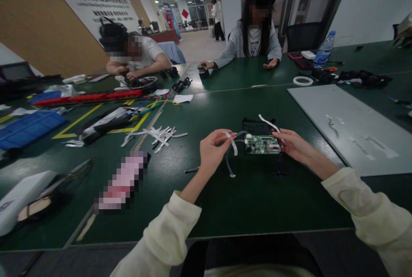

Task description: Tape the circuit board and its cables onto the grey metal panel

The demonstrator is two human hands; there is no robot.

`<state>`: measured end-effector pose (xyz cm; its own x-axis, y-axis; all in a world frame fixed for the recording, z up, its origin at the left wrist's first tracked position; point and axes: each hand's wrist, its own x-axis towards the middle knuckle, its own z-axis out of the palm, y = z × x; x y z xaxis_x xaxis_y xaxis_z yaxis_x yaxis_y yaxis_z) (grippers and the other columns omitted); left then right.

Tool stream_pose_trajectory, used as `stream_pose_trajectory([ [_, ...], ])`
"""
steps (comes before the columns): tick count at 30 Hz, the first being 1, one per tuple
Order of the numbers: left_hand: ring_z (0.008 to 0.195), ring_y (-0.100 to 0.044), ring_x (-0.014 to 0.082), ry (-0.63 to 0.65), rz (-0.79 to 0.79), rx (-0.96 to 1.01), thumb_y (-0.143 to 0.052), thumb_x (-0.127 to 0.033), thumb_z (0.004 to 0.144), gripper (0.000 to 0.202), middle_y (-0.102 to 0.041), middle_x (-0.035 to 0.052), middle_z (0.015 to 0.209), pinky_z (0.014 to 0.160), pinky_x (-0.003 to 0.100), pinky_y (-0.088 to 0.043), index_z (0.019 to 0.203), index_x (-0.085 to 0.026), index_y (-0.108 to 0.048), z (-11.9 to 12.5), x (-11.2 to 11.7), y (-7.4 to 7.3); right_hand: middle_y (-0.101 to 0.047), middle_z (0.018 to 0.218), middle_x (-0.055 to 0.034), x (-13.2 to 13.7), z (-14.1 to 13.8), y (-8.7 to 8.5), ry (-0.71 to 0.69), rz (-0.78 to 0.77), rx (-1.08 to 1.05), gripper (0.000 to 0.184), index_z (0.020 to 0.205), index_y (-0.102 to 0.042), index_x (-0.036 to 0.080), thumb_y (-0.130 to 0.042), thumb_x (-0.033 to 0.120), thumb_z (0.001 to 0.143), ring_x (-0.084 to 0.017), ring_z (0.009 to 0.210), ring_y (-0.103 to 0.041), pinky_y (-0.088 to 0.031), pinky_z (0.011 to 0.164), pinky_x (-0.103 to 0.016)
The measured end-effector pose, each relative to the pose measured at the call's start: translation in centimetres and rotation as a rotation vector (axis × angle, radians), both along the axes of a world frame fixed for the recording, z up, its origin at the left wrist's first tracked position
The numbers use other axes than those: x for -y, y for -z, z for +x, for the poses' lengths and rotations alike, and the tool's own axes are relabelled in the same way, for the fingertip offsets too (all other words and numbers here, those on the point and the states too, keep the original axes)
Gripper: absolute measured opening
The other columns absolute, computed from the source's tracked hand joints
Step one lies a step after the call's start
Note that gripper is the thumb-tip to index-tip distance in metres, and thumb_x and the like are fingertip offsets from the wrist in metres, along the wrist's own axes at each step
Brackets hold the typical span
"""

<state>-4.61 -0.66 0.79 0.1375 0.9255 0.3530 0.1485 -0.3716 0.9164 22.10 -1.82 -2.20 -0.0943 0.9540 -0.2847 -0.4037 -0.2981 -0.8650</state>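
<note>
My left hand (213, 150) is closed in a pinch on a short white strip (234, 148) that looks like tape. Dark grey cables (229, 163) run beside those fingertips towards a green circuit board (257, 143), and one hangs down with a pale end. Another white strip (266, 121) sticks up from between the fingers of my right hand (294, 145), which is closed at the board's right edge. Whether these fingers also grip the board I cannot tell. Black plastic parts (252, 126) lie behind and below the board.
Left of my hands lie a pile of white strips (162, 135) and a blurred pink phone-like object (124, 180). A grey board (350, 127) lies at right, beyond it a white tape roll (302, 81) and a water bottle (324, 50). Two people sit across the table.
</note>
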Motion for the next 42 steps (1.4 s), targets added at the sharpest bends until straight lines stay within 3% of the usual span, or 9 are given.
stream_pose_trajectory([
  [10,0.108,-0.064,0.0235,0.038,0.066,-0.053,-0.068,-0.024,0.077,0.043,-0.068,0.0094,0.115,0.099,0.041,-0.050,0.119,-0.019,-0.058,0.0,-0.1,-0.3,-0.066,0.076,0.0021,0.2,-0.5,-0.1,-0.024,-0.003,-0.078,0.026,0.088,-0.069,0.021,-0.081,0.025,0.065,-0.007,0.057,-0.055,-0.048,0.052,-0.019],
  [16,0.089,-0.070,0.0208,0.132,-0.052,0.036,-0.069,-0.026,0.077,0.053,-0.062,0.0121,0.124,0.085,0.038,-0.058,0.126,-0.020,-0.052,-0.1,0.0,-0.9,-0.064,0.068,0.0040,0.5,-0.3,-0.6,-0.021,0.005,-0.068,0.028,0.087,-0.069,0.021,-0.082,0.025,0.063,-0.007,0.054,-0.054,-0.046,0.051,-0.020],
  [20,0.082,-0.071,0.0190,0.182,-0.175,0.095,-0.075,-0.024,0.070,0.080,-0.054,0.0132,0.134,0.076,0.034,-0.060,0.139,-0.029,-0.035,-0.4,-0.1,-1.3,-0.064,0.068,0.0044,0.7,-0.2,-0.8,-0.009,0.003,-0.070,0.028,0.087,-0.069,0.022,-0.082,0.025,0.062,-0.007,0.054,-0.054,-0.044,0.050,-0.020],
  [22,0.083,-0.071,0.0196,0.229,-0.238,0.118,-0.076,-0.022,0.069,0.084,-0.059,0.0127,0.129,0.075,0.033,-0.060,0.140,-0.030,-0.033,-0.7,-0.2,-1.5,-0.064,0.068,0.0041,0.7,-0.2,-0.8,-0.014,0.004,-0.067,0.027,0.087,-0.070,0.022,-0.081,0.025,0.063,-0.007,0.055,-0.054,-0.044,0.050,-0.020],
  [25,0.087,-0.071,0.0217,0.282,-0.335,0.102,-0.074,-0.026,0.071,0.059,-0.071,0.0107,0.107,0.076,0.034,-0.058,0.126,-0.021,-0.052,-1.0,-0.4,-1.3,-0.064,0.069,0.0036,0.7,-0.2,-0.8,-0.027,0.008,-0.050,0.026,0.087,-0.069,0.022,-0.081,0.026,0.063,-0.008,0.055,-0.053,-0.043,0.049,-0.020],
  [29,0.081,-0.070,0.0193,0.222,-0.362,0.032,-0.073,-0.033,0.073,0.024,-0.074,0.0086,0.090,0.073,0.032,-0.057,0.090,-0.016,-0.071,-1.2,-0.7,-0.9,-0.063,0.066,0.0045,0.6,-0.2,-0.7,-0.028,0.011,-0.056,0.027,0.087,-0.069,0.022,-0.081,0.026,0.063,-0.007,0.053,-0.052,-0.043,0.050,-0.019],
  [33,0.079,-0.069,0.0178,0.220,-0.356,-0.004,-0.073,-0.037,0.072,0.020,-0.074,0.0073,0.084,0.072,0.031,-0.055,0.078,-0.017,-0.073,-1.3,-0.7,-0.9,-0.064,0.070,0.0035,0.5,-0.3,-0.6,-0.023,0.012,-0.042,0.026,0.087,-0.069,0.021,-0.081,0.026,0.064,-0.007,0.055,-0.054,-0.045,0.051,-0.019],
  [38,0.077,-0.068,0.0184,0.229,-0.356,-0.036,-0.072,-0.042,0.072,0.025,-0.073,0.0072,0.081,0.072,0.032,-0.055,0.077,-0.018,-0.072,-1.5,-1.0,-0.8,-0.065,0.075,0.0014,0.4,-0.5,-0.6,-0.022,0.027,-0.006,0.029,0.091,-0.068,0.021,-0.079,0.027,0.065,-0.008,0.059,-0.056,-0.046,0.050,-0.018],
  [42,0.067,-0.064,0.0150,0.157,-0.331,-0.147,-0.069,-0.043,0.073,0.026,-0.072,0.0050,0.075,0.061,0.026,-0.051,0.077,-0.017,-0.072,-1.8,-1.4,-0.3,-0.067,0.080,0.0018,0.5,-0.6,-0.4,-0.010,0.057,0.116,0.043,0.107,-0.063,0.026,-0.078,0.030,0.067,-0.008,0.060,-0.058,-0.045,0.048,-0.017],
])
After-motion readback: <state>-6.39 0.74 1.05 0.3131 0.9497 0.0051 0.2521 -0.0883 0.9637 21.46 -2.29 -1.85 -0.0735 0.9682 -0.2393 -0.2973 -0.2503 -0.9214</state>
